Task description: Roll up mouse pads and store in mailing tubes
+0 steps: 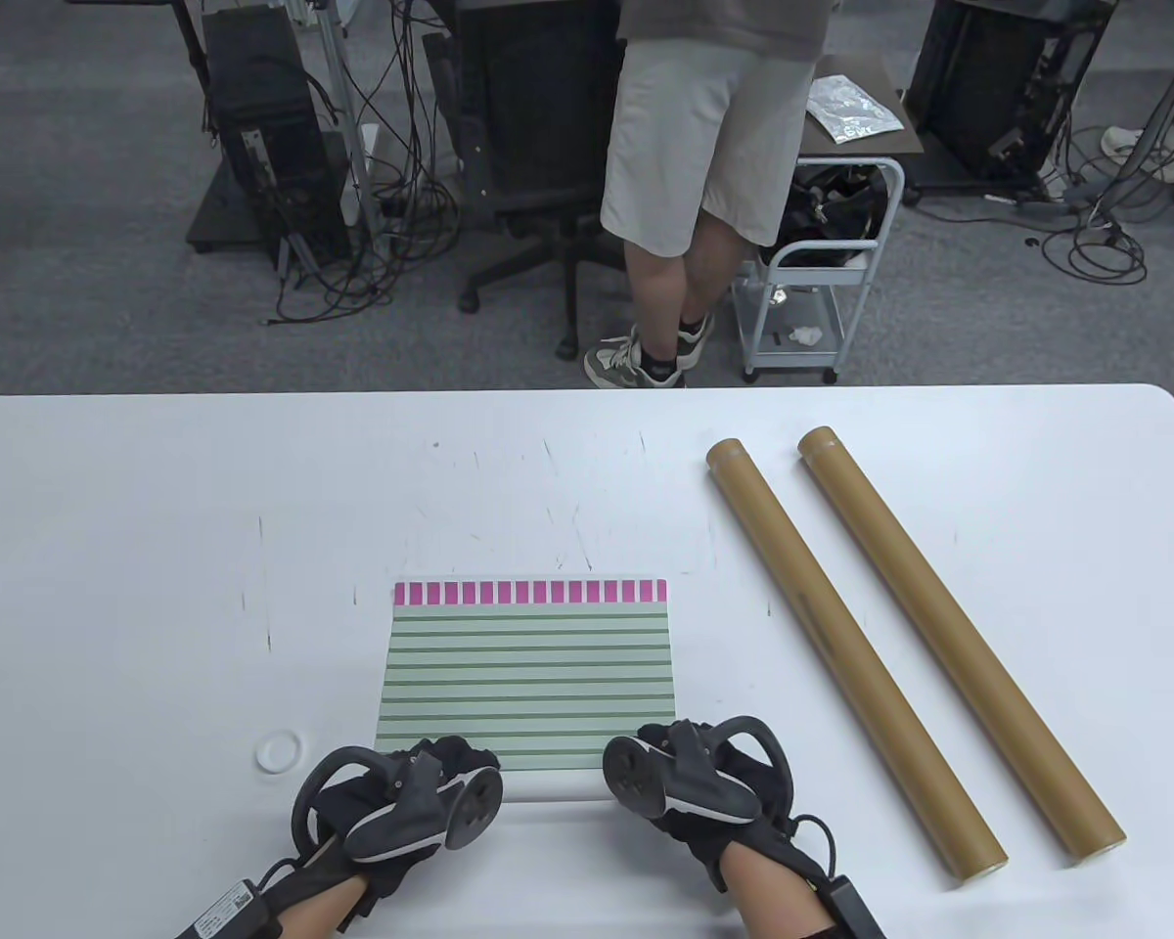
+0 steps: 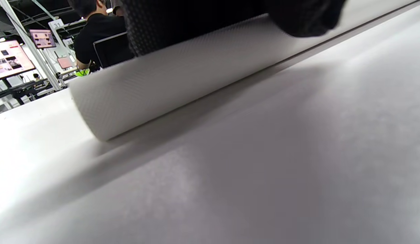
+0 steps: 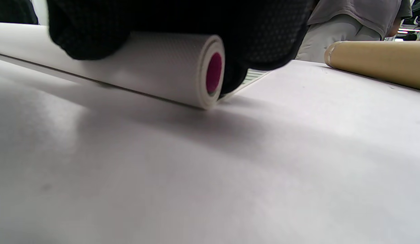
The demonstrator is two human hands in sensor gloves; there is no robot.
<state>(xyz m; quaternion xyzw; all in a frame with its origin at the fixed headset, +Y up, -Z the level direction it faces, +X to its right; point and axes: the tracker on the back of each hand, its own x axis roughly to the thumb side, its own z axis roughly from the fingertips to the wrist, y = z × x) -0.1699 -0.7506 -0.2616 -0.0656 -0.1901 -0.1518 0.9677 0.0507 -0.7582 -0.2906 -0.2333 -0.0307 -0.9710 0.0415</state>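
Note:
A green-striped mouse pad (image 1: 528,675) with a pink-checked far edge lies on the white table (image 1: 157,548). Its near end is rolled into a white roll (image 1: 553,785), which also shows in the left wrist view (image 2: 169,81) and in the right wrist view (image 3: 169,64). My left hand (image 1: 430,782) grips the roll's left end. My right hand (image 1: 685,773) grips its right end, fingers curled over the top. Two brown mailing tubes (image 1: 841,646) (image 1: 949,636) lie to the right, angled away; one shows in the right wrist view (image 3: 376,62).
A small white cap (image 1: 278,752) lies on the table left of my left hand. A person (image 1: 704,176), a chair and a small cart (image 1: 822,284) stand beyond the far table edge.

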